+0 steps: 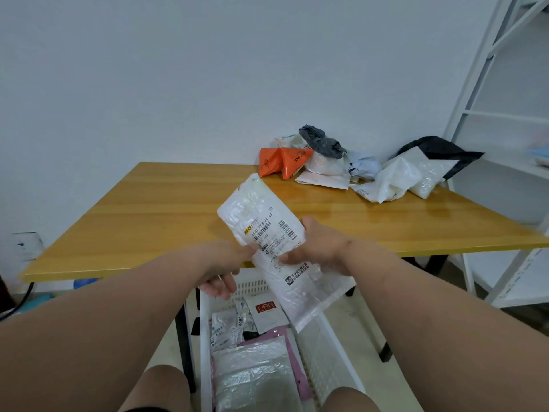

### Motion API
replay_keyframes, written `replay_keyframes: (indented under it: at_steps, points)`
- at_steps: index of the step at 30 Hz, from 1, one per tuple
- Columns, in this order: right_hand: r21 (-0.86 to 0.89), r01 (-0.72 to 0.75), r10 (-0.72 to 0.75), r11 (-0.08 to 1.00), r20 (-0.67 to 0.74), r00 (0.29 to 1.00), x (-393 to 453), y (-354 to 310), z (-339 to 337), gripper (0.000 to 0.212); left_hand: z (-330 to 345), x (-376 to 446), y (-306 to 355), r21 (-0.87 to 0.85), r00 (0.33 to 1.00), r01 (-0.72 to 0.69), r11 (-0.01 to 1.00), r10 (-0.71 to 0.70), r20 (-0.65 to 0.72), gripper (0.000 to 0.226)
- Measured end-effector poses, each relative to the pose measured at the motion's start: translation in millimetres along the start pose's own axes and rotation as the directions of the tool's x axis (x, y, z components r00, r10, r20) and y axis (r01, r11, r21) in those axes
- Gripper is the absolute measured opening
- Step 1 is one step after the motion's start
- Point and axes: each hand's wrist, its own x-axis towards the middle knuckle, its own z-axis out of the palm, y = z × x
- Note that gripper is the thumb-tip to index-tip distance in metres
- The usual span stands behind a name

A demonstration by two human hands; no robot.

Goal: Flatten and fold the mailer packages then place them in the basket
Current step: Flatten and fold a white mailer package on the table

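Note:
A white bubble mailer [261,221] with a barcode label hangs in the air over the table's near edge, slanting from upper left to lower right. My right hand [315,248] grips its right side, thumb on the label. My left hand [222,272] pinches its left edge at the middle, the other fingers hanging below. Beneath it, between my knees, stands a white slatted basket [326,349] holding several flattened mailers [255,373], among them a pink one and one with a red logo. A pile of crumpled mailers [356,171] lies at the table's far right.
The wooden table [148,215] stands against a white wall. An orange mailer [279,162] and a black-and-white bag [430,162] belong to the pile. A white metal shelf frame [490,84] rises at the right. Black table legs flank the basket.

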Motion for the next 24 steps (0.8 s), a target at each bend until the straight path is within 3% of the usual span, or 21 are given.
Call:
replay_keyframes:
  at_steps: [3, 5, 7, 10, 14, 24]
  points:
    - [0.058, -0.002, -0.001, 0.998, 0.058, 0.998, -8, -4, 0, 0.078, -2, -16, -3, -0.287, 0.994, -0.025, 0.957, 0.056, 0.098, 0.049]
    - [0.095, -0.028, 0.018, 0.995, 0.100, 0.995, -14, -5, 1, 0.061, -4, -23, -2, -0.486, 0.988, -0.082, 0.870, 0.133, 0.072, 0.035]
    - [0.102, -0.075, 0.060, 0.992, 0.147, 0.987, -24, -6, 2, 0.043, -6, -28, -1, -0.565, 0.984, -0.139, 0.813, 0.177, 0.012, 0.027]
    - [0.148, -0.145, 0.115, 0.978, 0.195, 0.974, -35, -4, 0, 0.035, -7, -31, -3, -0.531, 0.988, -0.127, 0.837, 0.152, 0.002, 0.024]
    - [0.124, -0.238, 0.196, 0.963, 0.279, 0.940, -45, 0, 4, 0.022, -1, -31, -16, -0.430, 0.993, 0.023, 0.903, 0.028, 0.113, 0.025]
    - [0.011, -0.447, 0.372, 0.894, 0.535, 0.758, -53, 34, 31, 0.023, 26, -28, -45, -0.180, 0.917, 0.233, 0.956, -0.154, 0.368, 0.031]
